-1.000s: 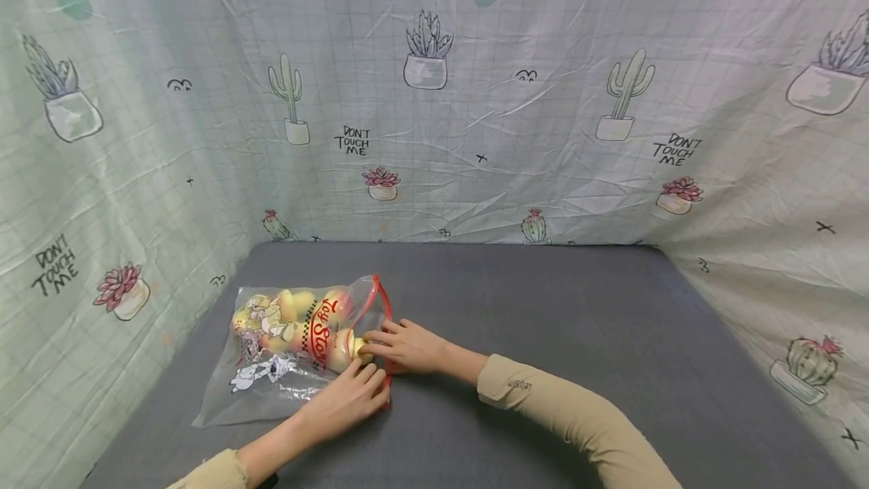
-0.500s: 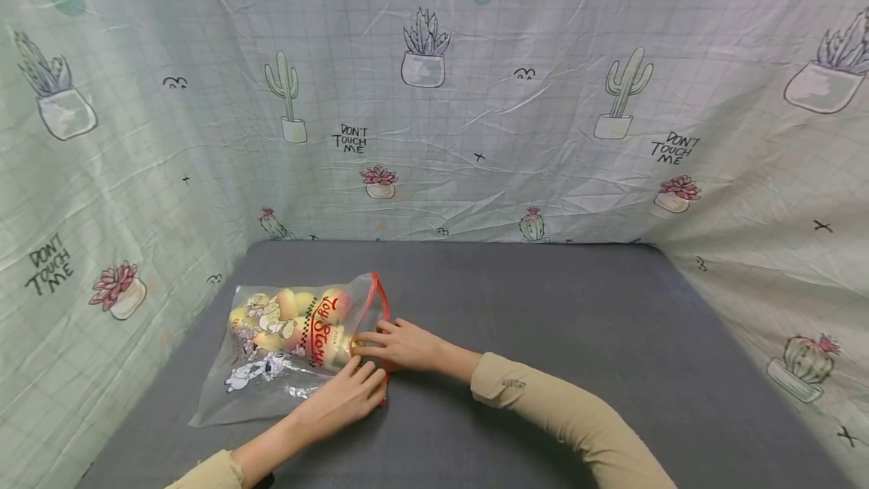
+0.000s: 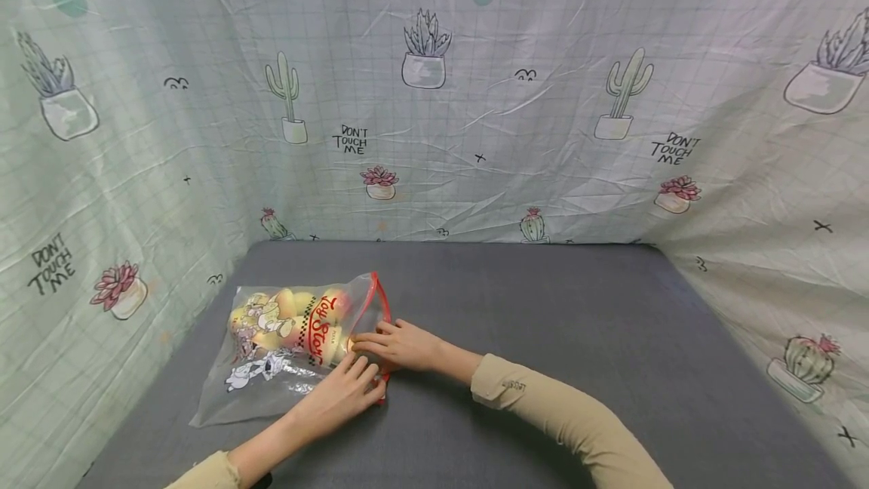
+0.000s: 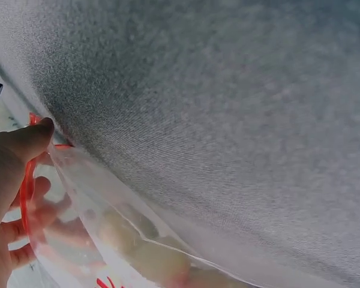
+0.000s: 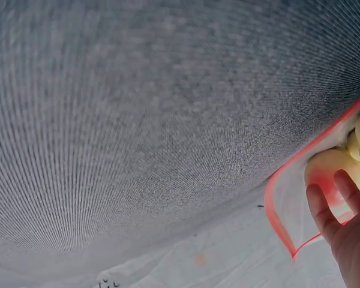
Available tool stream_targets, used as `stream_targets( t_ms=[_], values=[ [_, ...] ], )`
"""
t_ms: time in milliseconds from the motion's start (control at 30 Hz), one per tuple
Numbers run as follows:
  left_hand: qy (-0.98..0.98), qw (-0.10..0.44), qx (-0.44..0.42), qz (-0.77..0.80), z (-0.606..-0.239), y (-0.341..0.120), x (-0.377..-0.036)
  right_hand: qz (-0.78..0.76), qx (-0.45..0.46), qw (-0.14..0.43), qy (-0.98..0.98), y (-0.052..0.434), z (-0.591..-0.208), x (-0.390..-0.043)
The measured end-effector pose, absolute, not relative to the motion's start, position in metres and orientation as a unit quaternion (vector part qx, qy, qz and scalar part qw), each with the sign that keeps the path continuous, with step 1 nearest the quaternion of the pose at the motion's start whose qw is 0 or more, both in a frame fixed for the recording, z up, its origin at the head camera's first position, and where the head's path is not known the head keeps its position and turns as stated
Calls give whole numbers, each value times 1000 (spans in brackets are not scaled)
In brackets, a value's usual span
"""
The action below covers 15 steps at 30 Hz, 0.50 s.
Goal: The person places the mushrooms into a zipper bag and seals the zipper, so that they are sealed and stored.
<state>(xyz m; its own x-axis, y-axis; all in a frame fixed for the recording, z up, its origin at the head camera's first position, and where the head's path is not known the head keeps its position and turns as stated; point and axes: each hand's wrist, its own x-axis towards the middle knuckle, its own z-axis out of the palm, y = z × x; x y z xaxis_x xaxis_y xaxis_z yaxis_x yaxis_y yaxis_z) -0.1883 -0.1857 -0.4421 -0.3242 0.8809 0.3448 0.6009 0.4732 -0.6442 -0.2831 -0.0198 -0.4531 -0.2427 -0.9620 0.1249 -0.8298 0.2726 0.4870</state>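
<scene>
Two hands at the red-edged mouth of a zip bag

Both hands have barely shifted over the last second: the left hand [image 3: 342,397] lies with relaxed fingers on the clear zip bag [image 3: 285,345] near its red seal strip [image 3: 380,308]; the right hand [image 3: 400,345] has its fingers tucked in at the opening, grip loose. Crinkly film covers soft yellow toys [image 3: 278,319]. Beyond, the felt-grey desk [image 3: 577,323] and creased cactus-print cloth [image 3: 475,96].

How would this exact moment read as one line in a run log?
left hand: pressing red zip edge | right hand: at mouth of clear printed plastic zip bag | contents: yellow toy pieces | surface: grey felt table
</scene>
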Motion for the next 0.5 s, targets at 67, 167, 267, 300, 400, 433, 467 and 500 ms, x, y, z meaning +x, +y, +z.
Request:
stream_targets(
  t_ms=[67,167,267,300,400,433,467,500],
  values=[
    [-789,336,-471,209,-442,-187,-187,-155,583,202,-771,-19,-455,-283],
    [-793,320,-469,218,-443,-189,-185,-140,590,197,-771,-19,-457,-284],
    [-799,307,-467,222,-443,-191,-183,-137,593,196,-769,-18,-457,-283],
    [-799,305,-466,224,-443,-191,-183,-139,594,197,-767,-18,-457,-283],
    [-799,305,-465,228,-443,-192,-182,-143,596,196,-766,-18,-457,-282],
    [-799,304,-465,229,-443,-192,-182,-142,597,196,-765,-18,-458,-282],
    [-800,303,-465,228,-443,-192,-182,-141,598,195,-765,-18,-458,-282],
    [-799,302,-466,228,-444,-192,-182,-140,598,194,-765,-18,-458,-282]
  ],
)
